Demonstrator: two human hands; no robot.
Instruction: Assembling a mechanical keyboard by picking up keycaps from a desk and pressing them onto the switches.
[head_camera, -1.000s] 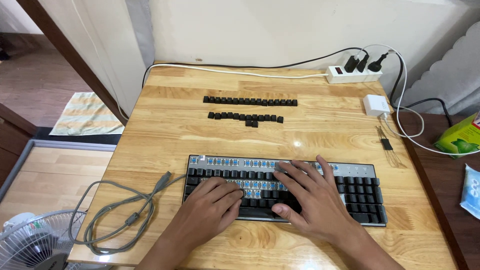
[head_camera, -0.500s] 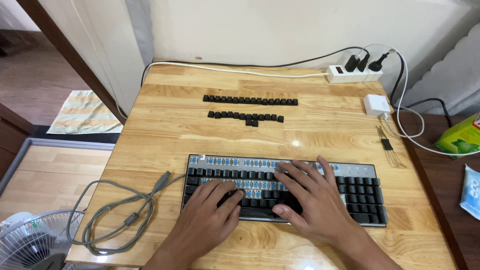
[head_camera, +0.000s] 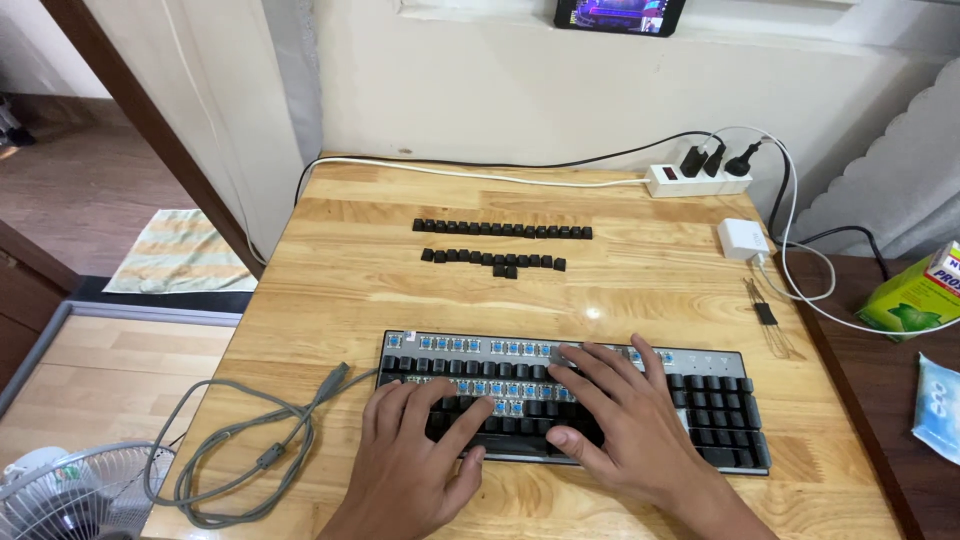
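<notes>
Keyboard (head_camera: 720, 410) lower centre of desk (head_camera: 350, 290): top 2 rows stripped, rest capped. Removed keycaps (head_camera: 500, 245) in 2 lines upper centre. Left hand (head_camera: 420, 460), right hand (head_camera: 625, 425): fingers spread on keys, holding nothing.

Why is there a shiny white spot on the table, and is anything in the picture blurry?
In the head view, the light wooden table shows a small bright glare spot just above the black keyboard with some keycaps removed, light bouncing off its glossy top. The left hand and right hand look sharp, casting soft shadows on the keys. The white fan in the corner looks slightly soft.
</notes>
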